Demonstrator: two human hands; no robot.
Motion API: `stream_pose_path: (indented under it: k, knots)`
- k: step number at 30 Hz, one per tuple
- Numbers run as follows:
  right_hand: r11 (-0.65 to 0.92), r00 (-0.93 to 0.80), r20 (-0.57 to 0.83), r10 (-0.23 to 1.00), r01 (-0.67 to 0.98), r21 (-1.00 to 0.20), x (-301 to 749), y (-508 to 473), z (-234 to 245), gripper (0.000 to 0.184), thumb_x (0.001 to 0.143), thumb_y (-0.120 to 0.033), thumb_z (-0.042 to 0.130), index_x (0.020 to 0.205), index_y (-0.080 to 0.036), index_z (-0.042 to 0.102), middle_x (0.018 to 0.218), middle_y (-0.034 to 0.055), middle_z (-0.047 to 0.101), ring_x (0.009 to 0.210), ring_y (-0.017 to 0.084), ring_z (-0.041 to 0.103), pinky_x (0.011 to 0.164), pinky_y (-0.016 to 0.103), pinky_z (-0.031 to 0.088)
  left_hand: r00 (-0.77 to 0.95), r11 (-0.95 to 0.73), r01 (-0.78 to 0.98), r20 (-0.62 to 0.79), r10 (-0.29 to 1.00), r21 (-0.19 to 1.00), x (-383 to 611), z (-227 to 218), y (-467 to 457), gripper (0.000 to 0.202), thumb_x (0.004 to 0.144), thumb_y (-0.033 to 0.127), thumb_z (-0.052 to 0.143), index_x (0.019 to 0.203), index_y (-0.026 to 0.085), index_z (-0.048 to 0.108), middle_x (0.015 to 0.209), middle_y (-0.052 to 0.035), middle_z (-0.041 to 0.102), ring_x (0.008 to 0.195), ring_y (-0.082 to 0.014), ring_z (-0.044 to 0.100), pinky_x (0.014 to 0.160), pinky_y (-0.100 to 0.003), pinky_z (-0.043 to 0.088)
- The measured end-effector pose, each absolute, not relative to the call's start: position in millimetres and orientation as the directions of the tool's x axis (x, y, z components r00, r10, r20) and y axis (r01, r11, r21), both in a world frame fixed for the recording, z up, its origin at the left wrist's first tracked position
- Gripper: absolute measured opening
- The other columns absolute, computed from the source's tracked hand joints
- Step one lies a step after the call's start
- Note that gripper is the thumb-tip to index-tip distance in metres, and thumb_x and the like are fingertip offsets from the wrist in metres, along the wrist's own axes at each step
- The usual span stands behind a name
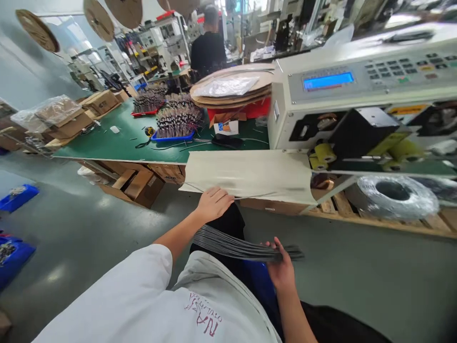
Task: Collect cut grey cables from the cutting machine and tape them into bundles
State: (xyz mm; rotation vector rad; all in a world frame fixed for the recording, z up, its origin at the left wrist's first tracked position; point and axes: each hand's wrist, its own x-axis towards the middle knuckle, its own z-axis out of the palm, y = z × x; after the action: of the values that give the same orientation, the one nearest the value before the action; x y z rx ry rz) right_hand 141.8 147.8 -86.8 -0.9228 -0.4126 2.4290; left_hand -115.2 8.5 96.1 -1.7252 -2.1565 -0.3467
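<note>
Long grey cable bundle gathered in the right hand

The right hand's fingers are closed around the bundle near its right end, a short tail of strands poking out beyond – a grip that probably serves to hold the many thin lengths together. The bundle crosses the dark trousers, which seem to bear some of its weight; its other end is out of sight by the left forearm.

The left hand lies palm down, fingers together and slightly bent, at the near edge of the cream, curved sheet tray. A single thin grey strand passes beneath it; whether the fingers pinch it or merely rest on it, I cannot tell. This tray hangs at the near edge of the green worktop, by the left end of the off-white, boxy machine – its hollow shape likely stops strands rolling off. Behind that worktop edge, a shallow blue plastic tray holds densely packed wire pieces, presumably to confine them
</note>
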Motion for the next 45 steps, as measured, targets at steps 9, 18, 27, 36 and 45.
stream_pose_path:
  k: [9, 18, 27, 36, 45]
  knots:
    - [-0.79, -0.613, -0.5, 0.613, -0.448, -0.419, 139, 141, -89, 0.029, 0.074, -0.037, 0.077, 0.099, -0.025, 0.071, 0.109, 0.0034, 0.075, 0.109, 0.023, 0.067, 0.102, 0.044, 0.05, -0.079, 0.072, 0.996, 0.153, 0.985, 0.046, -54, 40, -50, 0.024, 0.099, 0.029, 0.045, 0.111, 0.027, 0.066, 0.086, -0.003, 0.066, 0.08, -0.0161, 0.058, 0.059, -0.03, 0.039]
    - [-0.781, -0.564, -0.54, 0.624, -0.453, -0.429, 144, 135, -92, 0.029, 0.077, -0.036, 0.074, 0.104, -0.026, 0.07, 0.105, 0.0017, 0.076, 0.1, 0.022, 0.071, 0.102, 0.043, 0.05, -0.137, 0.137, 0.989, -0.004, 0.991, 0.048, -33, 29, -62, 0.03, 0.101, 0.033, 0.039, 0.108, 0.025, 0.067, 0.089, -0.0043, 0.063, 0.088, -0.0174, 0.056, 0.062, -0.029, 0.041]
    - [-0.764, -0.574, -0.504, 0.646, -0.483, -0.428, 142, 138, -86, 0.023, 0.075, -0.033, 0.078, 0.095, -0.024, 0.071, 0.08, -0.0028, 0.071, 0.087, 0.019, 0.069, 0.096, 0.04, 0.053, -0.156, 0.15, 0.984, 0.06, 0.986, 0.092, -18, 16, -47, 0.024, 0.1, 0.03, 0.044, 0.113, 0.026, 0.063, 0.092, -0.0037, 0.063, 0.091, -0.0172, 0.055, 0.062, -0.029, 0.04]
    - [-0.785, -0.602, -0.504, 0.62, -0.472, -0.402, 147, 144, -95, 0.021, 0.073, -0.03, 0.08, 0.09, -0.026, 0.068, 0.073, -0.0085, 0.064, 0.082, 0.012, 0.066, 0.09, 0.031, 0.054, -0.394, 0.381, 0.906, 0.034, 0.919, 0.182, -52, 15, -74, 0.029, 0.097, 0.036, 0.048, 0.118, 0.023, 0.062, 0.106, -0.0075, 0.059, 0.104, -0.0223, 0.053, 0.094, -0.039, 0.044]
    - [-0.826, -0.566, -0.602, 0.563, -0.382, -0.413, 141, 147, -96, 0.027, 0.069, -0.031, 0.083, 0.092, -0.027, 0.07, 0.077, -0.0073, 0.068, 0.082, 0.013, 0.068, 0.086, 0.033, 0.057, -0.488, 0.439, 0.815, 0.038, 0.872, 0.378, -55, 4, -71, 0.022, 0.09, 0.032, 0.057, 0.109, 0.034, 0.069, 0.105, -0.0025, 0.06, 0.102, -0.0197, 0.05, 0.092, -0.04, 0.038]
